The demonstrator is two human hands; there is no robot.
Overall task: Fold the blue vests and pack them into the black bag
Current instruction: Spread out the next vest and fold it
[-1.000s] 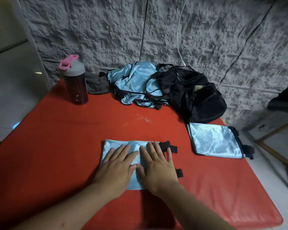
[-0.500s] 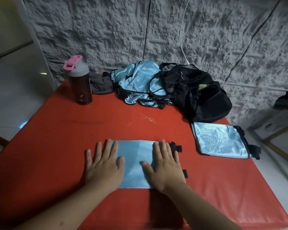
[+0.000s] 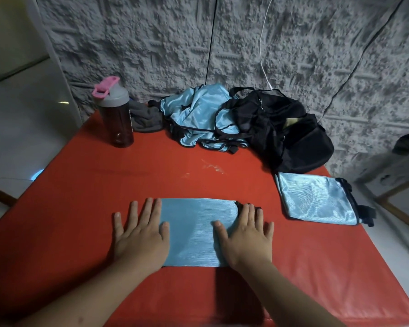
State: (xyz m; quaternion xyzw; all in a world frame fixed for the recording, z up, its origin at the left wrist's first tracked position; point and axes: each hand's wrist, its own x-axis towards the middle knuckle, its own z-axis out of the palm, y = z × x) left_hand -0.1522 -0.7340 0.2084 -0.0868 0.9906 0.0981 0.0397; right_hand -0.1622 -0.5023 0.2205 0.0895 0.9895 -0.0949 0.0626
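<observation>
both hands have slid apart across the folded vest since a second ago, when they lay side by side over its middle; its shiny centre now shows bare between them. head view: the left hand lies flat with straight spread fingers on the vest's left edge, partly on the red table, and the right hand lies flat the same way on the vest's right edge, over the black straps there. neither hand pinches anything; both just press. the vest sits on the near middle of the table, between the two palms. it looks thin, soft and slick, likely to slide or spring open, so i'd pinch it by the doubled edges under each hand. right of this vest lies a second folded vest; beyond it the black bag, and left of the bag a heap of unfolded vests.
</observation>
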